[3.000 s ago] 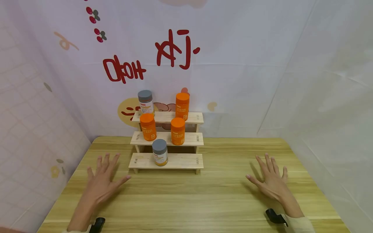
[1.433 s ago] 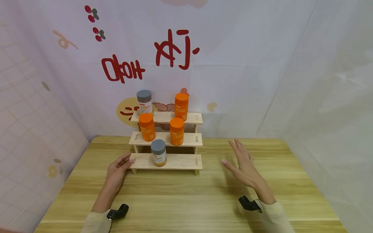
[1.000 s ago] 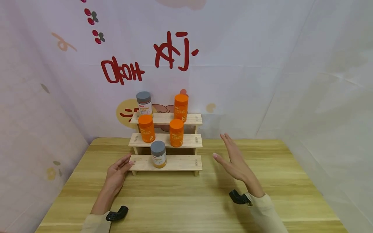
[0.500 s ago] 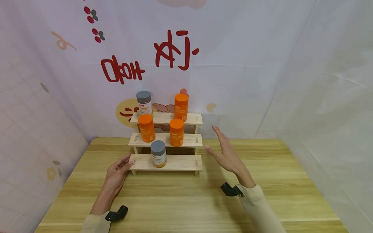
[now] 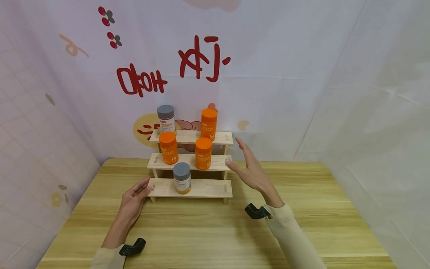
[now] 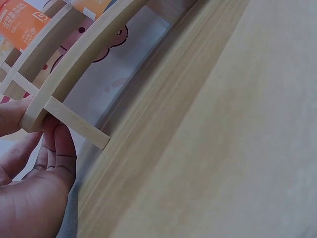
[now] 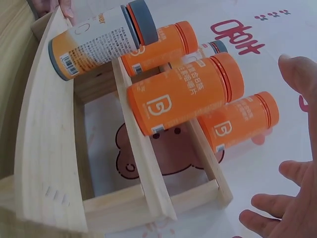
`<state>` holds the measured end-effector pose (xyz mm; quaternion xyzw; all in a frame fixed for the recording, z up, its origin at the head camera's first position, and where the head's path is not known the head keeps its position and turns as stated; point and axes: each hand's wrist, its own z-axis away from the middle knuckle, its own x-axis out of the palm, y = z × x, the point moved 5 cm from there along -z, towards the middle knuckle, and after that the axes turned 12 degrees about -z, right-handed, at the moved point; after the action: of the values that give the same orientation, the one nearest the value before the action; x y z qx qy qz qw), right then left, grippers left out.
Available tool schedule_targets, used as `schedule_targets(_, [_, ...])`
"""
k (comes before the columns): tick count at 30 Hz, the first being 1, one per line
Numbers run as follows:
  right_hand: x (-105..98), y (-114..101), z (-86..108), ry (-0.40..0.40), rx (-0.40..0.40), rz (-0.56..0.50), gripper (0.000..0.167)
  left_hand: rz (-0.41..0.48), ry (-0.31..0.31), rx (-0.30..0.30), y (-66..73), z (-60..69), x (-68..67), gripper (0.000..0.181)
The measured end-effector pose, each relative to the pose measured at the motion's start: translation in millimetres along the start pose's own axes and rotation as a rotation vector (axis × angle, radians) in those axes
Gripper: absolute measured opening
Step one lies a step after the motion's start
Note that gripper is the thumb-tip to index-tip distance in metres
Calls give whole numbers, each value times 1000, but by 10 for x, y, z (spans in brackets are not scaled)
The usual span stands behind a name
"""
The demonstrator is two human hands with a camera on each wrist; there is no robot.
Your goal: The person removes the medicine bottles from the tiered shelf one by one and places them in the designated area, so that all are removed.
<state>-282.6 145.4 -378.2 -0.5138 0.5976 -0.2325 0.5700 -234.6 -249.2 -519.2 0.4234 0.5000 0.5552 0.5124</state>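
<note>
Off-white cloth, faint printed grid, hangs at far left. Next, left sleeve in cream fabric, with a black bent wrist unit. Left hand: grip clamped on the left end of the wooden rack's bottom plank, thumb on top, fingers curled under. Rack is pale matte wood, visible grain: three stepped, flat rectangular planks on square-cut supports, standing left of centre on the counter. Counter has yellow-brown streaky wood grain, rounded back corners.

Jars, all upright smooth cylinders, left to right: grey-lidded jar with white label, top plank; orange jar, middle plank; second grey-lidded jar, squat, white label over an orange base, bottom plank; second orange jar, middle plank; third orange jar, top plank. Orange lids match their bodies, pale print. White back cloth behind, red brush-like lettering.

Right hand: grip apart, fingers extended, thumb spread, just beside the rack's right end; right wrist view shows a gap to the jars. Right sleeve: cream fabric, loose cuff, second black wrist unit. Far right, plain creased white cloth.
</note>
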Motion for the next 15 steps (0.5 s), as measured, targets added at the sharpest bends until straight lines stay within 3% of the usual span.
schedule_targets(15, [66, -95, -386, 13, -24, -113, 82, 0, 5, 11, -19, -17, 9, 66])
